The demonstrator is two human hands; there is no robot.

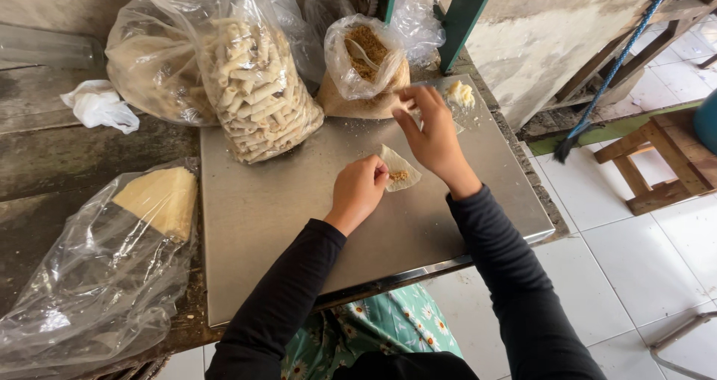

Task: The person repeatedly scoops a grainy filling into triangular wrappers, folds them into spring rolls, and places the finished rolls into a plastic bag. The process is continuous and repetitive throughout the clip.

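My left hand (359,190) presses its fingertips on a thin pale wrapper sheet (398,167) that lies on the steel work plate (261,208); a small heap of brown filling sits on the sheet. My right hand (428,131) is raised just behind the sheet, fingers spread, reaching toward the open plastic bag of brown filling (364,63) and a pale lump of paste (461,93) on the plate's far right. It holds nothing that I can see.
A big clear bag of finished rolled sticks (258,89) stands at the plate's far left. A bag with a stack of pale wrappers (158,199) lies left of the plate. A crumpled white bag (101,105), a wooden stool (661,160) and a broom (609,78) are around.
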